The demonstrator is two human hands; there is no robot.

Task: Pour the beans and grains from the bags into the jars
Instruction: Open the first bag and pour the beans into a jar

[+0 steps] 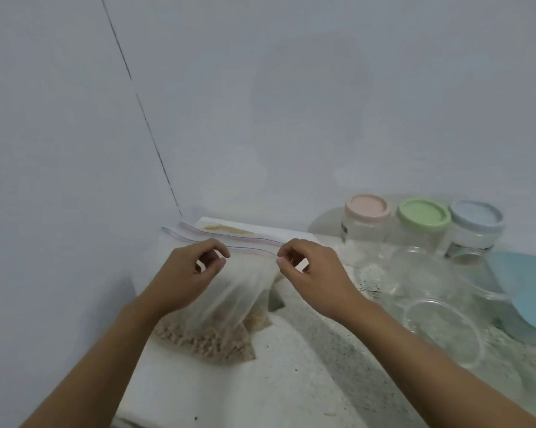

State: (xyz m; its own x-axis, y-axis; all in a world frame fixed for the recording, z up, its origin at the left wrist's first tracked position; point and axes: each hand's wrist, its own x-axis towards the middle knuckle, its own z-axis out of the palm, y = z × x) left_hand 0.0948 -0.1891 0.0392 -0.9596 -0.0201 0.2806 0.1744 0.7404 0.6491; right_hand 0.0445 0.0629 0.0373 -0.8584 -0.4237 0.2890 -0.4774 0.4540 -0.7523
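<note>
A clear zip bag holding pale beans stands on the white counter in front of me. My left hand pinches the bag's top edge on the left. On the right, my right hand pinches the same zip strip. Behind it lean two more zip bags against the wall. An open clear jar lies to the right, its mouth towards me, with a second open jar behind it. Three lidded jars stand at the back: pink lid, green lid, blue lid.
A teal lid lies at the far right edge. The wall corner runs close behind the bags on the left. The counter's front edge lies near the bottom of the view.
</note>
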